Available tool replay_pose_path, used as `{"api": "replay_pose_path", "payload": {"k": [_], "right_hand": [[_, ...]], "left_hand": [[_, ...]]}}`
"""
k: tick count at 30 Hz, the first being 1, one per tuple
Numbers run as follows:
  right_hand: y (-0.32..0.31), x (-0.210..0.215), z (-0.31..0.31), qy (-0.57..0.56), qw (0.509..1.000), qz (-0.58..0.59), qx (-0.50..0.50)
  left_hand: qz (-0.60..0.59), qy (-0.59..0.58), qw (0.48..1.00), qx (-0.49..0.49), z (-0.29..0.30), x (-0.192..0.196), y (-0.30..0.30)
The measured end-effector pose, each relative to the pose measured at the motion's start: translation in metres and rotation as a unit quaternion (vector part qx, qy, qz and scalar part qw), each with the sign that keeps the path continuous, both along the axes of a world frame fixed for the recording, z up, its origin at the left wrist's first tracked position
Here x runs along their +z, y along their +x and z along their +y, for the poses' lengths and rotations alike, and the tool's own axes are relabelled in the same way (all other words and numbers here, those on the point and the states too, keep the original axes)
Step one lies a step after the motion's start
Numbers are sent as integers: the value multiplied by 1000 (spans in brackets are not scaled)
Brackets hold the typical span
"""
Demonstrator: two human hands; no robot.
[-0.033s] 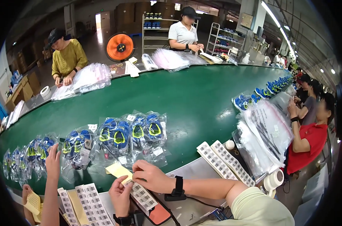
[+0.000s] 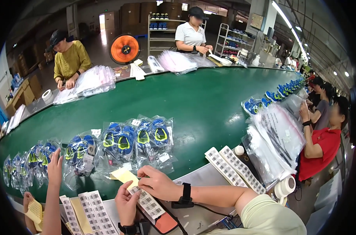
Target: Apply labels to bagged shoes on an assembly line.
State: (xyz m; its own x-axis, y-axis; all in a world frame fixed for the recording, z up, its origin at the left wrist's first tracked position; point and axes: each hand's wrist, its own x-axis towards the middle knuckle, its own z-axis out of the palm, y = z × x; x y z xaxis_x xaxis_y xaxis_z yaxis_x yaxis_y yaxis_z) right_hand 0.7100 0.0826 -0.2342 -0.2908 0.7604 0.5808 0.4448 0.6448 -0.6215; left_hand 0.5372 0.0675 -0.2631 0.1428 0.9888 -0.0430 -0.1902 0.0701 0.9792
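My left hand (image 2: 127, 203) grips a sheet of barcode stickers (image 2: 150, 204) by its edge, thumb on top. The sheet's far end is bare yellow backing paper (image 2: 122, 175). My right hand (image 2: 157, 183) reaches across from the right, its fingers pinched together at the border between backing and stickers; whether a loose sticker is in them is hidden. Beneath the sheet lies an orange-red, dark-edged flat object (image 2: 167, 225). Just beyond my hands, blue and lime-green shoes (image 2: 125, 144) lie paired in transparent bags on the green belt (image 2: 209, 117).
More sticker sheets (image 2: 93, 213) lie at left, others (image 2: 232, 172) at right beside a stack of plastic bags (image 2: 274, 137) and a tape roll (image 2: 285, 186). A co-worker's raised hand (image 2: 55, 166) is close on my left. Another co-worker in red (image 2: 319, 143) sits at right.
My left hand has shifted very slightly to the right along with the sticker sheet. My right hand stays at the same spot on the sheet.
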Motion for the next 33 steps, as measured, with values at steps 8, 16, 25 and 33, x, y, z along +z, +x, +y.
{"api": "replay_pose_path", "payload": {"k": [8, 16, 25, 33], "right_hand": [[37, 40, 27, 61, 997, 30, -45], [152, -37, 174, -247, 891, 130, -357], [122, -21, 254, -197, 897, -19, -395], [154, -34, 179, -109, 924, 211, -301]], "left_hand": [[12, -38, 999, 0, 10, -11, -9], [-34, -17, 998, 44, 18, -21, -11], [-26, 1, 995, 97, 18, -28, -3], [-38, 8, 994, 105, 24, -17, -8]]}}
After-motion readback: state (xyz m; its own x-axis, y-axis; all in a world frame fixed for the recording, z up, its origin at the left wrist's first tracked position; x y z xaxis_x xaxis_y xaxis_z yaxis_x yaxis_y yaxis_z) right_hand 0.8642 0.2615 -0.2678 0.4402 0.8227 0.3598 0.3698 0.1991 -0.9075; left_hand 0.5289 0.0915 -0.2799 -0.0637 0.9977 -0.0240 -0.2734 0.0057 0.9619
